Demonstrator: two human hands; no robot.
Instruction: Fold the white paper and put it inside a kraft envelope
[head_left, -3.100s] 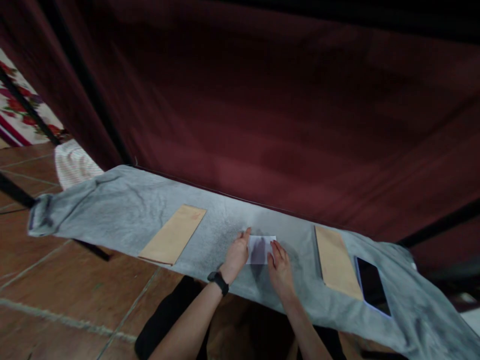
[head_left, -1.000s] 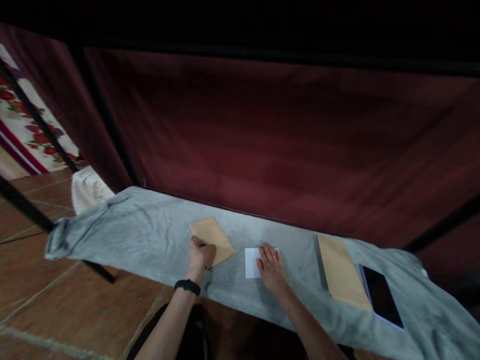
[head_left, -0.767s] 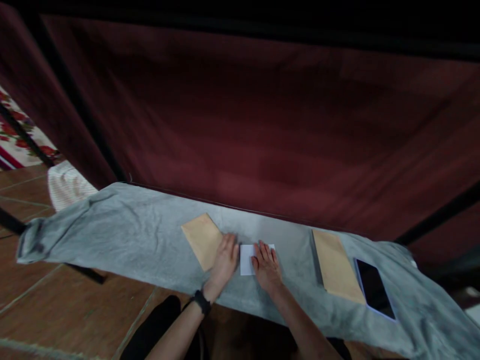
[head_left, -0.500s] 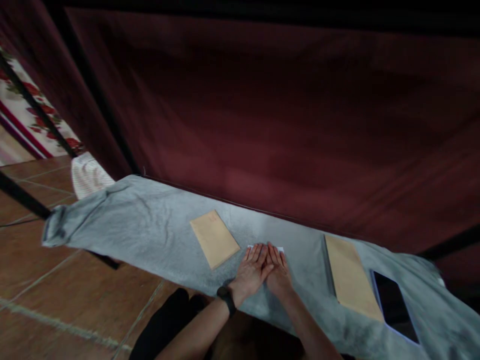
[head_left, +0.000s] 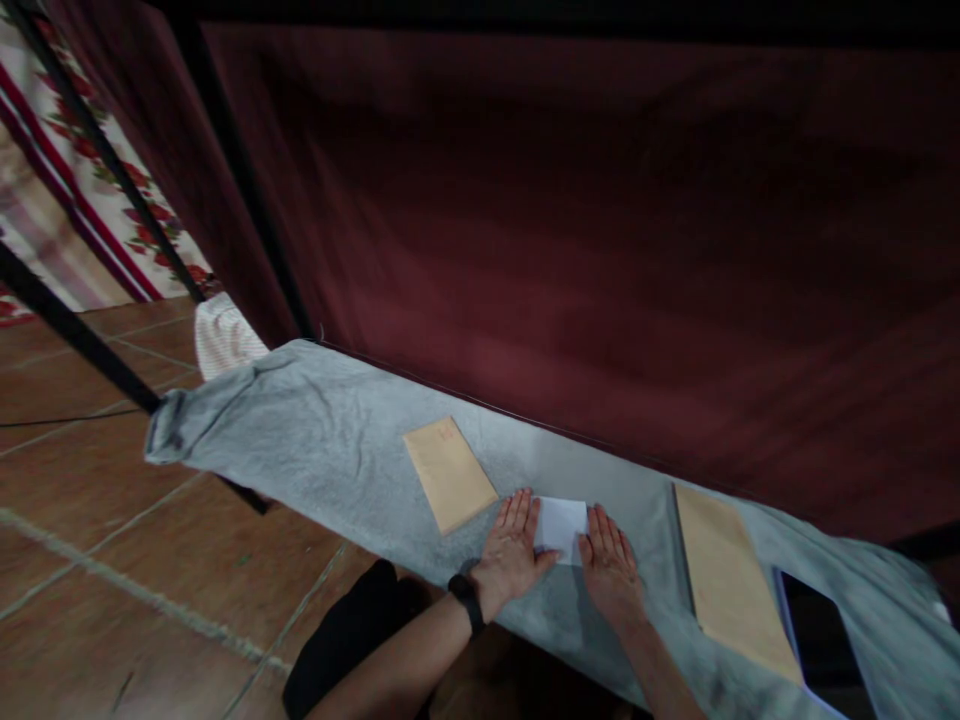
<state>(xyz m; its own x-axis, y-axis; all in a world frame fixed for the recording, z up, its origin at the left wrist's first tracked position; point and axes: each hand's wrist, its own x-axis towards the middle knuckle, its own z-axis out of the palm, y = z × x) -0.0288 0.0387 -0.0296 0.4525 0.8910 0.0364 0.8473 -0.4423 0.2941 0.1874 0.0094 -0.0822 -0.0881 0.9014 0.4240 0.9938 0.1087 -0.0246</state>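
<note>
A small white sheet of paper, perhaps folded, lies flat on the grey cloth in front of me. My left hand rests palm down along its left edge, fingers stretched out and thumb over the lower part. Along the right edge my right hand also lies flat, fingers extended. Neither hand grips anything. Just left of my left hand is a tan envelope with faint reddish marks near its top.
To the right lies a stack of tan envelopes beside a dark-screened phone or tablet. Grey cloth covers the narrow bench. A dark red curtain hangs behind it. Black metal bars stand at left.
My hands were together over the paper and have slid apart to its two sides, uncovering it. The whole view has shifted slightly; the envelopes lie as before.
</note>
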